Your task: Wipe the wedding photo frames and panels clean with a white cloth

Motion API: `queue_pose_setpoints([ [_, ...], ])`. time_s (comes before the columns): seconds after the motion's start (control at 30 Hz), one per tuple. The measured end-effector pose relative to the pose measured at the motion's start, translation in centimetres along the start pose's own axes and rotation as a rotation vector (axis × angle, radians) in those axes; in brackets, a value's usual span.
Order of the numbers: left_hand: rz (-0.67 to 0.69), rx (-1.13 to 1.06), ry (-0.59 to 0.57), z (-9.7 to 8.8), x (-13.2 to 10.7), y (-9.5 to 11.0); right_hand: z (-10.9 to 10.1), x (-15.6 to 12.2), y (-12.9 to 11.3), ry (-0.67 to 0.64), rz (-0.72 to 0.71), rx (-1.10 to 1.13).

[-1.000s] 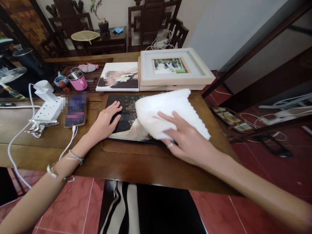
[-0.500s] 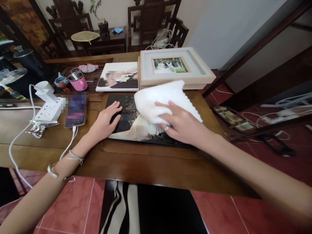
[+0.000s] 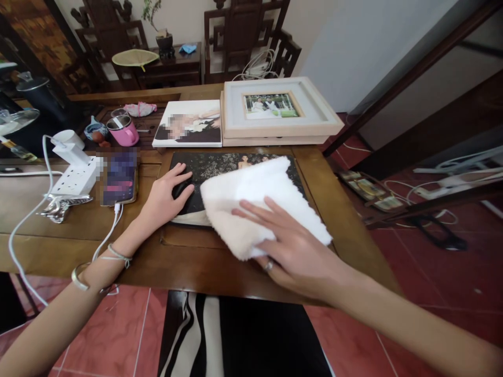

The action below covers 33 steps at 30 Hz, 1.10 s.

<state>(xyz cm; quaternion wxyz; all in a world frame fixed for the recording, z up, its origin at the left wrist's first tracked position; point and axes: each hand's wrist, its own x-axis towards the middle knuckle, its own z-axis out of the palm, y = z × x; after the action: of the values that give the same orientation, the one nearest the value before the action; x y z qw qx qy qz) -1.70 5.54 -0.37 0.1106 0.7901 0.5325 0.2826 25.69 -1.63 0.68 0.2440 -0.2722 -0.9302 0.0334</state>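
Note:
A dark photo panel (image 3: pixel 220 162) with a printed picture lies flat on the wooden table, largely covered by a fluffy white cloth (image 3: pixel 271 180). My right hand (image 3: pixel 288 241) grips the cloth at its near side, fingers over the fabric and the thumb side partly hidden. Part of the cloth hangs past the panel's front edge. On the panel's left edge rests my left hand (image 3: pixel 167 193), fingers spread and holding nothing.
Behind the panel are a white photo print (image 3: pixel 188 141) and stacked pale wooden frames (image 3: pixel 283 125). To the left stand a pink mug (image 3: pixel 124 133), a white power strip (image 3: pixel 80 175) and a phone (image 3: pixel 120 178) with its cable. The table's front edge (image 3: pixel 236 283) is near me.
My right hand has drawn the cloth toward me, down over the panel's front edge, uncovering the upper part of the picture. My left hand keeps its place on the panel.

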Motion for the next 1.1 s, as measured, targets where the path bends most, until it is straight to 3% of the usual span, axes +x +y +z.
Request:
queue_pose_setpoints([
  [0.1,0.034,0.013,-0.016,0.4,0.3,-0.3,-0.1,-0.3,-0.1,-0.044,-0.031,0.028],
  [0.2,0.070,0.040,-0.039,1.0,-0.3,-0.4,0.5,-0.2,1.8,-0.031,0.009,0.013],
  [0.4,0.079,0.046,-0.044,1.4,-2.3,0.1,1.8,1.5,6.3,0.004,0.180,-0.074],
  [0.53,0.079,0.044,-0.044,1.2,-2.9,0.4,2.0,2.7,7.4,0.006,0.286,-0.106],
  [0.73,0.071,0.032,-0.032,1.0,-2.1,-0.2,2.5,2.0,4.6,0.041,0.202,-0.068],
  [0.93,0.070,0.043,-0.064,0.7,0.2,-0.5,0.5,0.6,0.2,-0.059,0.009,0.047],
  [1.1,0.072,0.041,-0.068,1.0,-0.1,-0.4,0.8,0.5,1.4,-0.062,0.002,0.027],
])
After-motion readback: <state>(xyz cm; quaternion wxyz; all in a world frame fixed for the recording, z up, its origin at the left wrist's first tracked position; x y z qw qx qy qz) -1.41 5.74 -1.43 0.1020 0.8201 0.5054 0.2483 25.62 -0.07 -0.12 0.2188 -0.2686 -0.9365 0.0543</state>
